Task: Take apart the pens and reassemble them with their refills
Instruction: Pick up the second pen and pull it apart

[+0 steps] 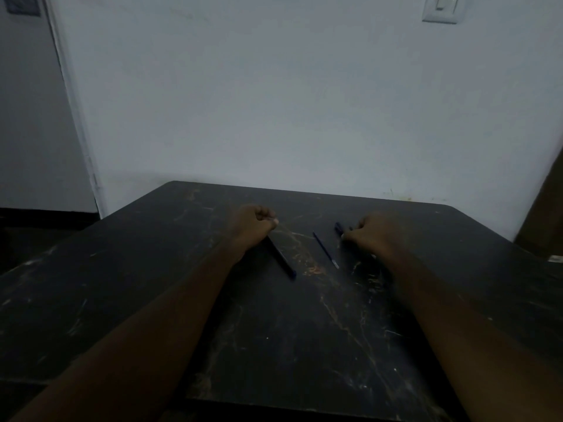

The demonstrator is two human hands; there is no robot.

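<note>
On the scratched black table (152,284) lies a dark blue pen barrel (281,258), slanting from beside my left wrist toward me. A thin refill (326,250) with a pale tip lies parallel to it on the right. My left hand (254,223) is curled into a fist just beyond the barrel's far end, and I see nothing in it. My right hand (370,234) rests on the table to the right of the refill. Its fingers are curled round a short dark blue pen part (338,228) that sticks out to the left.
A pale wall rises right behind the table's far edge, with a light switch (441,7) high on the right. A brown panel (545,208) stands at the right edge. The room is dim. Both forearms stretch across the table's near half.
</note>
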